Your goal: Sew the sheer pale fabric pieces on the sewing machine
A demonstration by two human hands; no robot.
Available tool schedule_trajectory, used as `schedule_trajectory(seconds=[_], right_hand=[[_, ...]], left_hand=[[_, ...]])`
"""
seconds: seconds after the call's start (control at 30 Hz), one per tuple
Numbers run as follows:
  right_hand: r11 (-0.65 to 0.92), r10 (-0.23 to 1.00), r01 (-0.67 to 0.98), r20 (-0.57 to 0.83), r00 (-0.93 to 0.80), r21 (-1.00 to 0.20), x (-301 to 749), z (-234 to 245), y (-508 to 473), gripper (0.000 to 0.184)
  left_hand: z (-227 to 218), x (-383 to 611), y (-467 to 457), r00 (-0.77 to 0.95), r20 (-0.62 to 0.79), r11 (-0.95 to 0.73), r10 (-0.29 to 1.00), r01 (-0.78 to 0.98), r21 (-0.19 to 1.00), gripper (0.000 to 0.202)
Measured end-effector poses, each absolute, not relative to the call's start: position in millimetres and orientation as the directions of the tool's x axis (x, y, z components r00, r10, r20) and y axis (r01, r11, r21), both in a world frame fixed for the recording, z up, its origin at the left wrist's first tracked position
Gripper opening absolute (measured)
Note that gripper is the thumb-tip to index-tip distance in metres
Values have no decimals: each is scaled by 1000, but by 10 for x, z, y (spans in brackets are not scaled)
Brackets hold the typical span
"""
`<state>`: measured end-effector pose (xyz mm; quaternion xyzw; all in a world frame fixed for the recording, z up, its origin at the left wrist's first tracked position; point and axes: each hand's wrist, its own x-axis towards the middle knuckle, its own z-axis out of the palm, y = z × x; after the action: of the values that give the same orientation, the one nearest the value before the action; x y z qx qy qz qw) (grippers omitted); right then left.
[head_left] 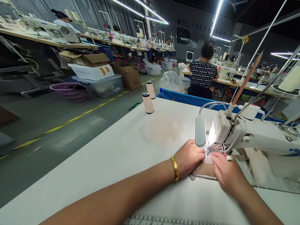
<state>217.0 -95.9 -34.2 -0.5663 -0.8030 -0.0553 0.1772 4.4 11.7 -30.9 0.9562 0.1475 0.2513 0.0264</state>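
A small pale piece of fabric [208, 160] lies under the needle area of a white sewing machine [243, 132]. My left hand [190, 156], with a gold bangle [174, 168] at its wrist, is closed at the fabric's left edge, fingers curled. From the right, my right hand [227, 172] presses its fingertips together on the same fabric, close to the presser foot. Its thumb points inward over the brown plate [203, 171] of the machine bed. A grey lamp head [200, 130] hangs just behind my left hand and lights the spot. The fingertips partly cover the fabric.
Two pale pink thread cones [148, 103] stand at the table's far left corner. A ruler strip [173, 219] runs along the near edge. Cream fabric [260, 165] lies beneath the machine arm. A co-worker [203, 73] sits ahead. Bins and a purple basket [69, 90] stand across the aisle.
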Motion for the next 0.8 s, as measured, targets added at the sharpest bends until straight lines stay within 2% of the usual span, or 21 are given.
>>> schedule_trajectory(seconds=[0.37, 0.5, 0.53, 0.67, 0.8], right_hand=[[345, 889, 933, 354, -290, -101, 2200, -377, -957, 50], [353, 884, 929, 366, -293, -109, 2197, -377, -965, 49], [361, 878, 926, 374, -298, -110, 2195, -371, -969, 50], [410, 843, 903, 432, -321, -127, 2177, -305, -997, 51], [548, 761, 816, 516, -394, -184, 2121, -201, -1044, 51]], left_hand=[[-304, 38, 108, 817, 482, -949, 316, 279, 150, 23], [-264, 29, 103, 816, 434, -925, 380, 332, 185, 10], [-255, 31, 101, 813, 413, -912, 411, 362, 194, 11], [-204, 29, 63, 792, 334, -858, 511, 492, 148, 44], [-81, -27, -45, 795, 372, -866, 479, 498, 50, 46]])
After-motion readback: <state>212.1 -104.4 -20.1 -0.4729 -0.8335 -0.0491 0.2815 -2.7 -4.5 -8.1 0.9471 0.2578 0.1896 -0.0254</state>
